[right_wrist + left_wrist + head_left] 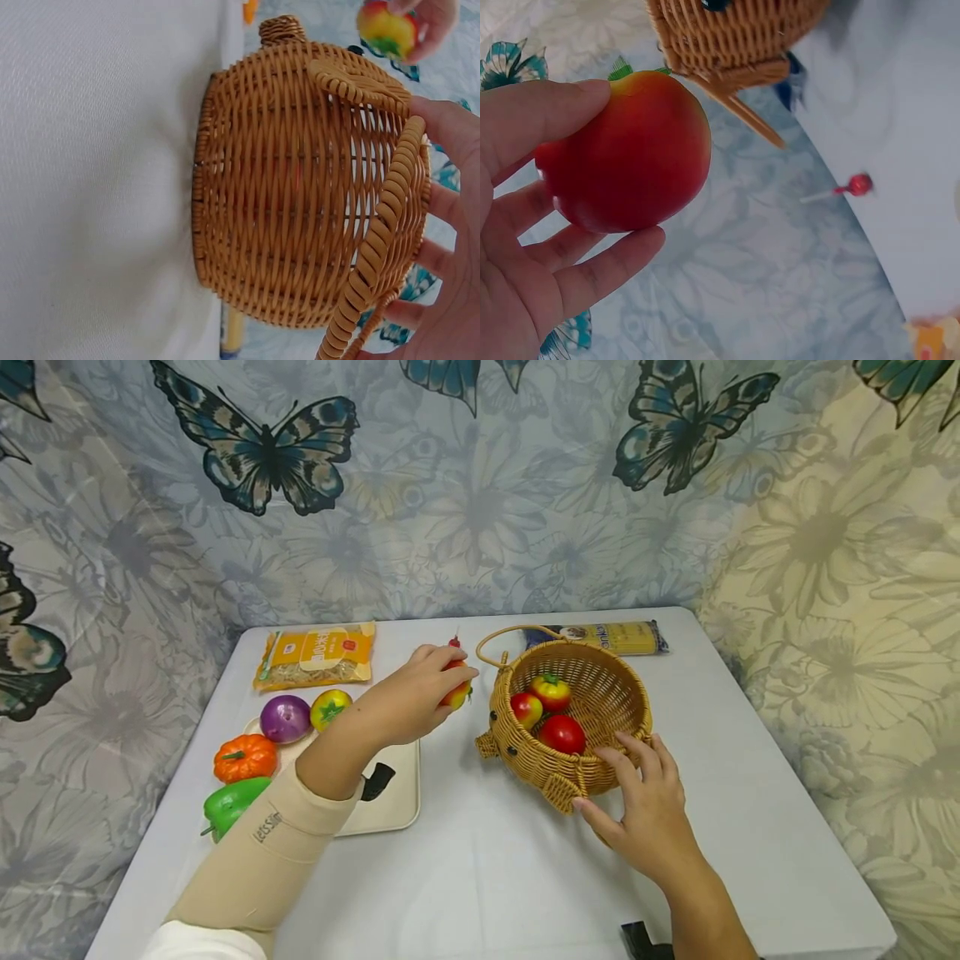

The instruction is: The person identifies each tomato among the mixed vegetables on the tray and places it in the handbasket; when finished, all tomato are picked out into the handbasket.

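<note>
My left hand (412, 693) holds a red-and-yellow tomato (634, 157) with a green leafy top, thumb on one side and fingers on the other. It is raised left of a wicker basket (525, 758). At the basket's near right rim is my right hand (648, 810), its thumb outside by a woven ear and its fingertips over the rim. Inside the basket lie a red tomato (562, 735) and two red-and-yellow fruits (551, 692). The basket's loop handle (375, 232) hangs down the side facing the right wrist camera.
A cream tray (401, 806) on the left is partly hidden by my left arm. Around it are a purple onion (285, 719), an orange pumpkin (245, 758), a green pepper (232, 806) and a yellow-green tomato (330, 708). Behind lie a yellow bag (315, 656), a lollipop (859, 184) and a pasta packet (622, 637).
</note>
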`<state>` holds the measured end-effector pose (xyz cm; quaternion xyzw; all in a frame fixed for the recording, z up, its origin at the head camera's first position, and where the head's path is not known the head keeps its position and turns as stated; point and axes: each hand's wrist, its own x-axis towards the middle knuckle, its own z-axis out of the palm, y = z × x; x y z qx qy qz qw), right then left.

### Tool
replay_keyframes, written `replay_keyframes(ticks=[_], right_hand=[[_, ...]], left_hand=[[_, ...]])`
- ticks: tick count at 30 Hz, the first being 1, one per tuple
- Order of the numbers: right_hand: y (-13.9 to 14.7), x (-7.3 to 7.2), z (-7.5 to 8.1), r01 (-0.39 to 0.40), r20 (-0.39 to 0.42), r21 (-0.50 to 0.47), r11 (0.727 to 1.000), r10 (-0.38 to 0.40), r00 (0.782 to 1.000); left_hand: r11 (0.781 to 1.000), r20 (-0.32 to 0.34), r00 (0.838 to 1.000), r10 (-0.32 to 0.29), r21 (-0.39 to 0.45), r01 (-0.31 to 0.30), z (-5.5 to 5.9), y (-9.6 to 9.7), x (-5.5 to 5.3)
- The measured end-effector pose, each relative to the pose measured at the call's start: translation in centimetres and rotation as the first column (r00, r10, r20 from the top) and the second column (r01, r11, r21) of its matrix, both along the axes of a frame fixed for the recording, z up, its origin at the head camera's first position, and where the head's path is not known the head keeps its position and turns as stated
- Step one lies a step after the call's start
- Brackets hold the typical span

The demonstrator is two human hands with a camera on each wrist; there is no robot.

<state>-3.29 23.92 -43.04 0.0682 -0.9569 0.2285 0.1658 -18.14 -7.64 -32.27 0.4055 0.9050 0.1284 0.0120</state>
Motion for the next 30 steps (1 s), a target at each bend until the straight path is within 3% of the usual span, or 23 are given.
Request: replay_keyframes(ticks=[8,19,23,30], right_hand=[[0.2,0.2,0.1,0.005,0.001,0.005,1.0,-0.005,1.0],[0.2,0.2,0.4,0.003,-0.005,0.005,1.0,-0.003,1.0],[0.2,0.2,0.5,0.003,-0.009,0.007,1.0,-0.003,1.0],[0.2,0.5,0.2,0.008,0.002,0.009,1.0,-0.008,1.0]], left_hand=[[0.993,-0.013,0.993,-0.115,0.014,0.115,0.9,4.1,0.0],[0.986,0.012,0.986,-0.167,0.012,0.167,0.8,7.4,0.0],[0.982,0.006,0.982,-0.188,-0.006,0.188,0.4,8.7,0.0],[0.976,0.03,0.977,-0.21,-0.053,0.212,-1.4,10.5,-0.2]])
